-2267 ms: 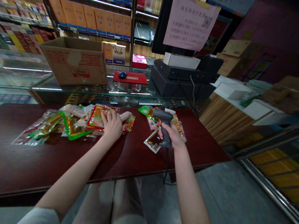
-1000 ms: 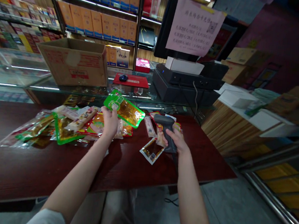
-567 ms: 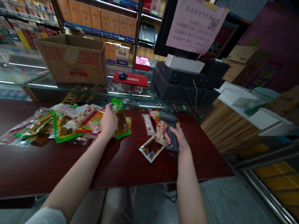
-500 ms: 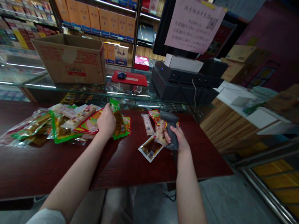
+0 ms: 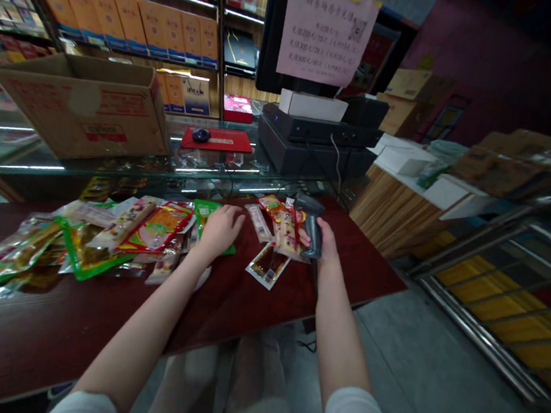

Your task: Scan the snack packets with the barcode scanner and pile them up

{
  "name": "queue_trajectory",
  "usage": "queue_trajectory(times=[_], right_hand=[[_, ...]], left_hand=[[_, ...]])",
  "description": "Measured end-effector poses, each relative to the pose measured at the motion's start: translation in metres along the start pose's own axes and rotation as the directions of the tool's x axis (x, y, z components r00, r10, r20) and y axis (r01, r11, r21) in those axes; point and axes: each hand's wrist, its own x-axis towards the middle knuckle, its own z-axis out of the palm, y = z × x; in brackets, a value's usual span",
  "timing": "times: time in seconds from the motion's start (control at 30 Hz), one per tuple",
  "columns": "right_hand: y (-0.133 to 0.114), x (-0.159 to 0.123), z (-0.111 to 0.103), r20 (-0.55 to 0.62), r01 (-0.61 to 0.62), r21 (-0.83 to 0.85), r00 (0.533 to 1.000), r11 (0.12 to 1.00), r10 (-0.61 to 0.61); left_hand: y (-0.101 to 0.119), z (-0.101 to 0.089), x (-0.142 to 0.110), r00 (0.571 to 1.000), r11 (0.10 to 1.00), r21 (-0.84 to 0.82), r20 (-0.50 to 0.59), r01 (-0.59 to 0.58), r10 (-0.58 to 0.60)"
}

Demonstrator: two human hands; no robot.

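Note:
My left hand (image 5: 223, 230) lies over a green-edged snack packet (image 5: 202, 210), its fingers curled over the middle. The packet's ends show on either side of the hand; my fingertips are partly hidden. In my right hand (image 5: 326, 241) is a dark grey barcode scanner (image 5: 313, 231), gripped by its handle, head up. Just left of the scanner lie a clear-wrapped nougat-like bar (image 5: 286, 232), a red packet (image 5: 270, 204), a slim pale packet (image 5: 258, 222) and a brown packet with silver edges (image 5: 269, 265). Beside my left hand is a heap with another red packet (image 5: 158, 226) and a green-edged packet (image 5: 82, 247).
The dark red tabletop (image 5: 228, 314) adjoins a glass counter (image 5: 210, 171). An open cardboard box (image 5: 87, 109) stands there, near a mouse (image 5: 201, 135) on a red mat (image 5: 233, 141). A black cash drawer (image 5: 306, 149) sits behind the scanner. Metal railings (image 5: 482, 310) run at right.
The green-edged packet, held tilted up before, now lies lower under my left hand, whose fingers reach further right. The scanner has tipped slightly. The whole view has swung to the right.

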Motion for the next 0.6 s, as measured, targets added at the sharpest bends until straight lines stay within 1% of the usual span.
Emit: queue_trajectory(times=[0.03,0.07,0.1,0.13,0.17,0.23,0.3,0.37,0.43,0.5,0.6], right_hand=[[0.000,0.000,-0.001,0.003,-0.002,0.004,1.000,1.000,0.002],[0.001,0.001,-0.002,0.008,0.000,0.013,1.000,1.000,0.000],[0.001,0.001,-0.003,0.015,0.007,0.025,1.000,1.000,-0.007],[0.001,0.001,-0.004,0.026,0.014,0.038,1.000,0.999,-0.015],[0.001,0.001,-0.004,0.039,0.021,0.049,0.999,0.999,-0.023],[0.000,0.000,-0.003,0.064,0.031,0.063,0.997,0.998,-0.035],[-0.001,-0.001,-0.002,0.080,0.033,0.076,0.996,0.997,-0.039],[-0.003,-0.002,0.000,0.088,0.025,0.101,0.996,0.995,-0.034],[-0.004,-0.002,0.001,0.101,0.011,0.123,0.995,0.992,-0.023],[-0.004,-0.003,0.002,0.118,0.003,0.127,0.993,0.992,-0.018],[-0.003,-0.002,0.002,0.139,-0.004,0.131,0.990,0.991,-0.015]], left_hand=[[0.009,0.007,0.011,0.996,0.994,-0.099,0.078,0.048,-0.041],[0.019,0.014,0.024,0.982,0.978,-0.169,0.167,0.120,-0.091],[0.027,0.023,0.038,0.949,0.963,-0.182,0.282,0.200,-0.144],[0.034,0.031,0.051,0.905,0.942,-0.157,0.362,0.295,-0.223],[0.039,0.040,0.064,0.893,0.932,-0.150,0.368,0.331,-0.258],[0.042,0.055,0.083,0.872,0.904,-0.127,0.347,0.407,-0.344],[0.038,0.066,0.094,0.860,0.879,-0.117,0.298,0.462,-0.413],[0.029,0.075,0.097,0.848,0.856,-0.121,0.267,0.502,-0.459],[0.019,0.080,0.097,0.843,0.845,-0.145,0.262,0.515,-0.470],[0.011,0.084,0.096,0.847,0.842,-0.177,0.278,0.509,-0.453],[0.006,0.087,0.099,0.870,0.864,-0.204,0.297,0.461,-0.394]])
